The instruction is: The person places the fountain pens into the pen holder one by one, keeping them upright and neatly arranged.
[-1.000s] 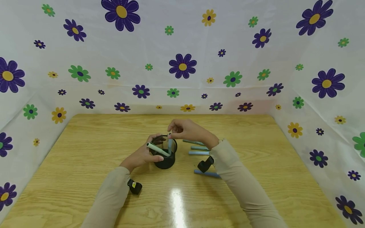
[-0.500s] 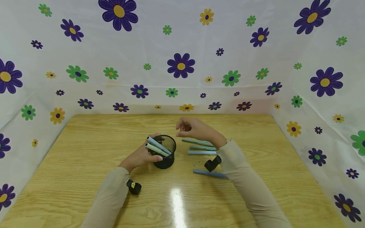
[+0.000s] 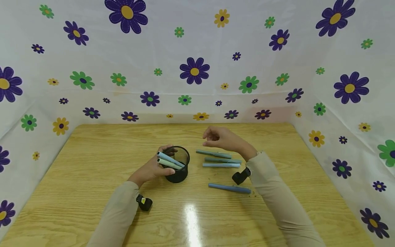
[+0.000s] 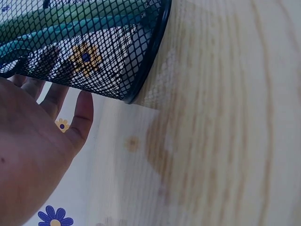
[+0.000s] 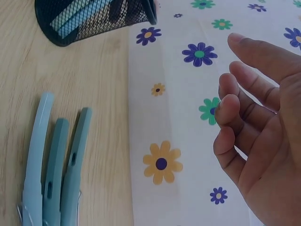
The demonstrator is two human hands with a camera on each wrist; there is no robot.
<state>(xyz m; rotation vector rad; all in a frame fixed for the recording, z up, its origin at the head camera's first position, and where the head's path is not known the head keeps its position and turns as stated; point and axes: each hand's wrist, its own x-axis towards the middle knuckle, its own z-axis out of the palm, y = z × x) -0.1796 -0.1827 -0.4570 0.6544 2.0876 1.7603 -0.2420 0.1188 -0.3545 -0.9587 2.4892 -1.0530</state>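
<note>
Black mesh pen cup (image 3: pixel 177 176) located on the counter (image 3: pixel 92 154), left of the loose pens. Left hand (image 3: pixel 150 170) grips its side, thumb in front, fingers around the back. Inside, a light blue pen (image 3: pixel 170 159) and a pale green pen (image 3: pixel 170 164) lean leftward. Right hand (image 3: pixel 227 139) is raised, fingers loosely curled, parted from the thumb, holding nothing. Beneath, three pens (image 3: pixel 220 165) lie grouped; a darker blue pen (image 3: pixel 229 188) lies apart, nearer the person.
</note>
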